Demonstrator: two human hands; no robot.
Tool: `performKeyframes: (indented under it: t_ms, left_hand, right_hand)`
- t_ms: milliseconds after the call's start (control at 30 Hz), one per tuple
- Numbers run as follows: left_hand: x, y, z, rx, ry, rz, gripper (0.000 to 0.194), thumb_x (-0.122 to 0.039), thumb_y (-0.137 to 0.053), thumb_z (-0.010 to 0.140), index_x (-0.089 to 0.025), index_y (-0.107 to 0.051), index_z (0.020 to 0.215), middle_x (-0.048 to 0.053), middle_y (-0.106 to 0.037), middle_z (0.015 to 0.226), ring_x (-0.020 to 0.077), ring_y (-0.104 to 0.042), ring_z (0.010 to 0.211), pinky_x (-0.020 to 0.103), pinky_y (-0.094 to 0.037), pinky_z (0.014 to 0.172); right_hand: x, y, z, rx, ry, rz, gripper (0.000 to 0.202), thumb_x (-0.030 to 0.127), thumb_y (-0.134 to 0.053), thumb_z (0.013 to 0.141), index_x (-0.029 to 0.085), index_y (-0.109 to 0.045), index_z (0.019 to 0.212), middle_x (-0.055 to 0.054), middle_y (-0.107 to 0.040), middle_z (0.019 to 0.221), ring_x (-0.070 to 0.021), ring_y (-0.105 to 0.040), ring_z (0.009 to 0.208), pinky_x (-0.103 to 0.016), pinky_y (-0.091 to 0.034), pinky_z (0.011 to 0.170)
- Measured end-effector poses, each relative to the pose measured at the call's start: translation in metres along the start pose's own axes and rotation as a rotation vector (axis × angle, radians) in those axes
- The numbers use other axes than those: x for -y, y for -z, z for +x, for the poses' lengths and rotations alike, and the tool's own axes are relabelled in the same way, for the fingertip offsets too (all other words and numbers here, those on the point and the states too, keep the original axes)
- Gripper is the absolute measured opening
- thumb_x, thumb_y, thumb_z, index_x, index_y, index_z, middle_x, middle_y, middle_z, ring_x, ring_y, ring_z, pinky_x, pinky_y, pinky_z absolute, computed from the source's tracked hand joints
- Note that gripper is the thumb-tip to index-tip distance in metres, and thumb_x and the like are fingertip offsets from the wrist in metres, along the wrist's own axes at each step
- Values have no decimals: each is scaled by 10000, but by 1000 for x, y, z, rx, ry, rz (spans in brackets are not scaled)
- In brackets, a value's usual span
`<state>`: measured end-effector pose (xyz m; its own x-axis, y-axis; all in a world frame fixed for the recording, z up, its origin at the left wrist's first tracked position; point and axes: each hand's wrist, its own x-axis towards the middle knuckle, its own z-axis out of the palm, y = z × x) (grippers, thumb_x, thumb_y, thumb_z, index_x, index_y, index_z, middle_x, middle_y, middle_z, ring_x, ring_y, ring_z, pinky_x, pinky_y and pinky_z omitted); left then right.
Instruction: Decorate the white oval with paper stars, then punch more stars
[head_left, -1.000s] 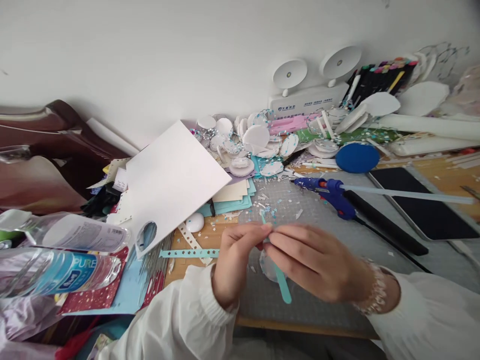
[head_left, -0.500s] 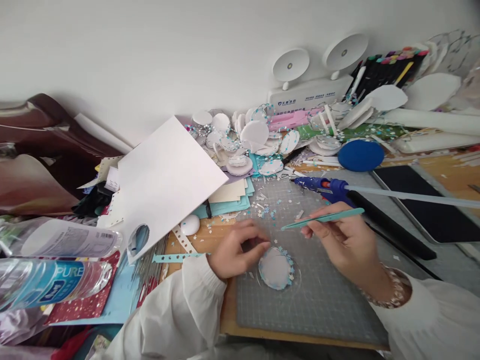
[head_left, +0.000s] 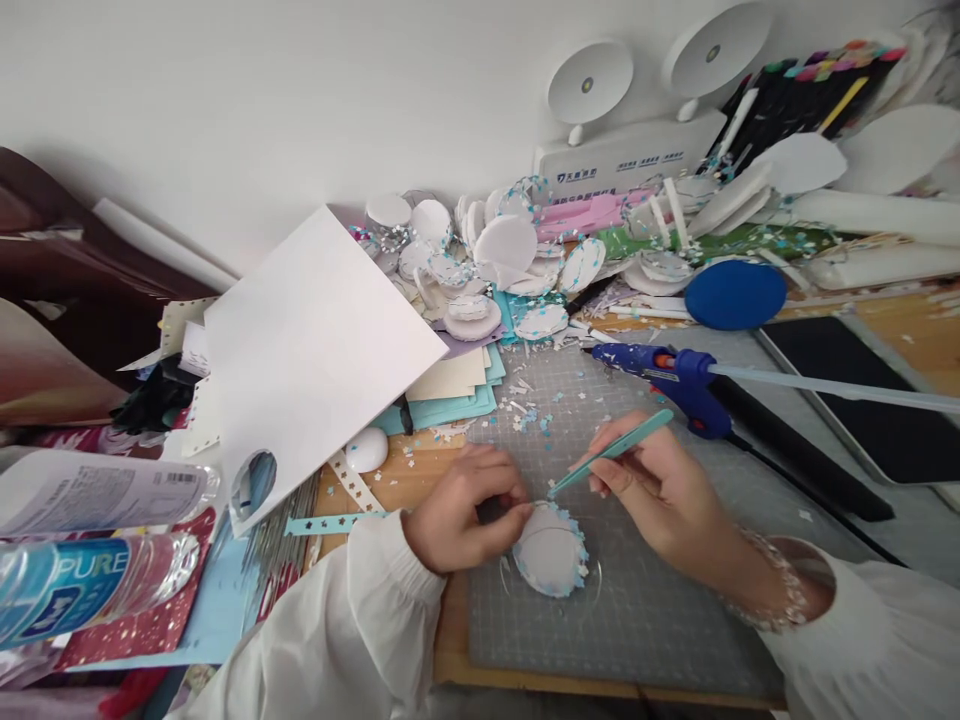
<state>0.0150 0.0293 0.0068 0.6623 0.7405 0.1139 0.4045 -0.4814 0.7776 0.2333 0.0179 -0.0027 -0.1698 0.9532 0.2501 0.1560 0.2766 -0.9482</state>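
You have the white disc (head_left: 550,550) lying flat on the grey mat (head_left: 675,630), between your two hands, and everything here is placed from that disc. Your left hand (head_left: 465,510) is the nearer one: it rests at the disc's left side, fingers curled, thumb right at the far-left rim. You cannot tell from this view whether thumb and fingertips pinch the rim, a small piece, or nothing.

Your right hand (head_left: 671,500) is to the right of the disc and apart from it, closed around the green tweezers (head_left: 630,440). Their long axis slants from beyond and right of the disc down toward its far rim, so the tips, not your fingers, bridge the gap. The tips end just beside that rim, close to your left fingertips; whether they touch it, or grip anything, is too small to tell.

The disc itself is roundish, with blue and white bits along its edge, so it offers you no clear long axis. Beyond the disc lie loose paper scraps (head_left: 532,415); beyond it and to the right lies the blue glue gun (head_left: 667,370), well apart from the tweezer tips.
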Motion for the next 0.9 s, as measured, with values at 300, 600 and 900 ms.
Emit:
performKeyframes:
  t_ms: [300, 600, 900]
  left_hand:
    - [-1, 3, -1, 27, -5, -51, 172, -277, -548, 853, -179, -533, 712, 36, -599, 708, 175, -514, 700, 336, -341, 717]
    - [-1, 3, -1, 44, -3, -50, 153, -323, -602, 809, -178, -599, 758, 59, -654, 769, 189, -540, 727, 346, -359, 736]
    - [4, -1, 0, -9, 15, -45, 207, -339, -668, 802, -183, -581, 696, 40, -636, 714, 172, -541, 709, 323, -382, 723]
  right_hand:
    - [-1, -3, 1, -1, -65, 14, 84, 292, -561, 914, 222, -523, 887, -2, -583, 728, -135, -594, 559, -262, -538, 500]
    - [-3, -3, -1, 12, -59, 30, 71, 289, -563, 913, 234, -529, 883, -1, -572, 760, -130, -589, 552, -258, -532, 488]
    - [-3, -1, 0, 6, -39, -9, 28, 248, -549, 916, 245, -522, 910, 3, -600, 758, -135, -593, 560, -263, -527, 494]
